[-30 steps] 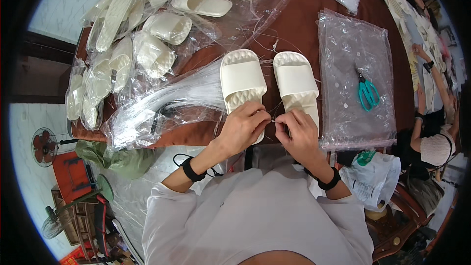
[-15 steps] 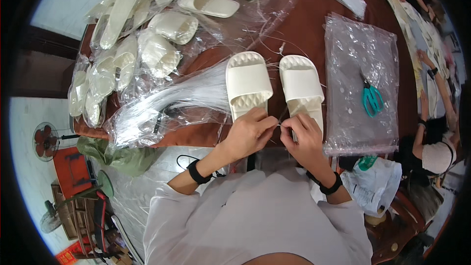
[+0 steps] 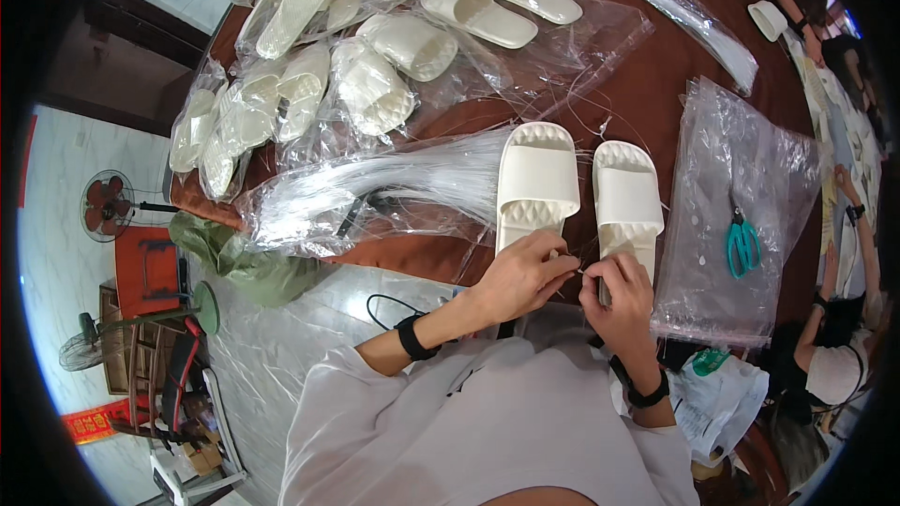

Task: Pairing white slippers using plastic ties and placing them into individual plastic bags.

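A pair of cream slippers lies on the brown tabletop, a left slipper [image 3: 539, 178] and a right slipper [image 3: 628, 189], toes pointing away from me. At their heel ends, my left hand [image 3: 527, 274] and my right hand [image 3: 621, 300] are close together, fingertips pinched. A thin pale strand shows between the fingertips; its ends are hidden by my fingers. Left of the pair, a bundle of clear plastic strands [image 3: 403, 173] lies partly in clear wrapping. Teal-handled scissors [image 3: 743, 248] rest on a stack of clear plastic bags [image 3: 698, 281] to the right.
Several bagged slippers [image 3: 375, 84] cover the far left of the table. Another bundle of strands [image 3: 680, 14] lies at the far right. Other people's arms [image 3: 858, 234] work at the right. A green sack [image 3: 248, 262] and a fan [image 3: 108, 201] stand at the left.
My view has shifted, so the table and both hands appear farther right and lower. Both hands stay pinched on the strand beside the slippers' heels.
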### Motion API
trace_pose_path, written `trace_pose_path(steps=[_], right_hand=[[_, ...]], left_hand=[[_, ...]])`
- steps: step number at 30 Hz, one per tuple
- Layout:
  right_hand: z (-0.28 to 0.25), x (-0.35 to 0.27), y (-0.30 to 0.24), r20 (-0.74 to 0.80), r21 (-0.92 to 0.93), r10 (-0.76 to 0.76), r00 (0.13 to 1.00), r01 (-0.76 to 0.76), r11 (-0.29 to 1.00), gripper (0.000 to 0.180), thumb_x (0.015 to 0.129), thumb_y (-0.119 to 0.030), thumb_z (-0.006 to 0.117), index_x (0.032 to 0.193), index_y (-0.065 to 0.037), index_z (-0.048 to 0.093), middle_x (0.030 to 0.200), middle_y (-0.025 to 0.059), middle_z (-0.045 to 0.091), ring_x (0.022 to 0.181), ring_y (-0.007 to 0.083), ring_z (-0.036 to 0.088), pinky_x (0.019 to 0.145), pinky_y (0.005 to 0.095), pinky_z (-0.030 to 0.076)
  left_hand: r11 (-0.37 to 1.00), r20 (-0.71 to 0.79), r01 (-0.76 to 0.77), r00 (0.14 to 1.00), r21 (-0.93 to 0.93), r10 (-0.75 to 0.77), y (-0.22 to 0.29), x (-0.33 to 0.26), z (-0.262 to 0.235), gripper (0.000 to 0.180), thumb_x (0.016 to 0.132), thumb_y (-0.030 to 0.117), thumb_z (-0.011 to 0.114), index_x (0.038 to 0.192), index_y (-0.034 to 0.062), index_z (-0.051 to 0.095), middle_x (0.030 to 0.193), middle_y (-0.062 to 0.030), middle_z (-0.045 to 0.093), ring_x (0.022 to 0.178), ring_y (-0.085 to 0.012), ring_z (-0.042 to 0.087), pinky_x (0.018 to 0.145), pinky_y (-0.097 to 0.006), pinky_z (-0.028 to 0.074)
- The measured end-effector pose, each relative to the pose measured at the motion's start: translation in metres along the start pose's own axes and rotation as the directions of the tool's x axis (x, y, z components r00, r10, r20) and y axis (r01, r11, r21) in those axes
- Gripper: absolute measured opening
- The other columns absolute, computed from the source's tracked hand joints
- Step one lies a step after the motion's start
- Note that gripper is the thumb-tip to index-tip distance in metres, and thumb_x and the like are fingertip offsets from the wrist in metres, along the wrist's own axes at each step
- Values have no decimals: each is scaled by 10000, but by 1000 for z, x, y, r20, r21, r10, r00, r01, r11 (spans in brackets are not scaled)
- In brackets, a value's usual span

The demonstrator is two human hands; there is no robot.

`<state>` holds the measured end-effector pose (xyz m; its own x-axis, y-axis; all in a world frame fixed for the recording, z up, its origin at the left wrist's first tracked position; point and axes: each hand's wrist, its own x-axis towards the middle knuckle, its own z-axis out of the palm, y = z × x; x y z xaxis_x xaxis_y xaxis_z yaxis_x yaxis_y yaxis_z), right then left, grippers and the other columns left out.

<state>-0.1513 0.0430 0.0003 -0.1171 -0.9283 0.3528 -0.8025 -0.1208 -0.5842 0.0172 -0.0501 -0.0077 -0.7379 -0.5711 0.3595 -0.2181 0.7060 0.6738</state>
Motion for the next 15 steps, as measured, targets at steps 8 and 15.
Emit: trace_pose_path(steps=[8, 15], right_hand=[[-3, 10, 6, -67, -148, 93, 993, -102, 984, 424, 782, -150, 695, 1146, 22, 563, 1144, 196, 537, 1044, 391, 508, 899, 472, 404], [28, 29, 14, -28, -137, 146, 989, -148, 979, 677, 874, -383, 625, 1336, 70, 423, 1338, 266, 430, 1224, 494, 380, 1060, 615, 227]], left_hand=[[966, -262, 215, 949, 142, -173, -1, 11, -36, 444, 726, 6, 706, 1153, 110, 647, 1164, -158, 542, 917, -298, 568, 793, -385, 502], [886, -242, 377, 917, 269, -317, -32, 22, -28, 591, 764, 3, 613, 1331, 80, 468, 1156, -200, 522, 793, -374, 612, 708, -451, 504]])
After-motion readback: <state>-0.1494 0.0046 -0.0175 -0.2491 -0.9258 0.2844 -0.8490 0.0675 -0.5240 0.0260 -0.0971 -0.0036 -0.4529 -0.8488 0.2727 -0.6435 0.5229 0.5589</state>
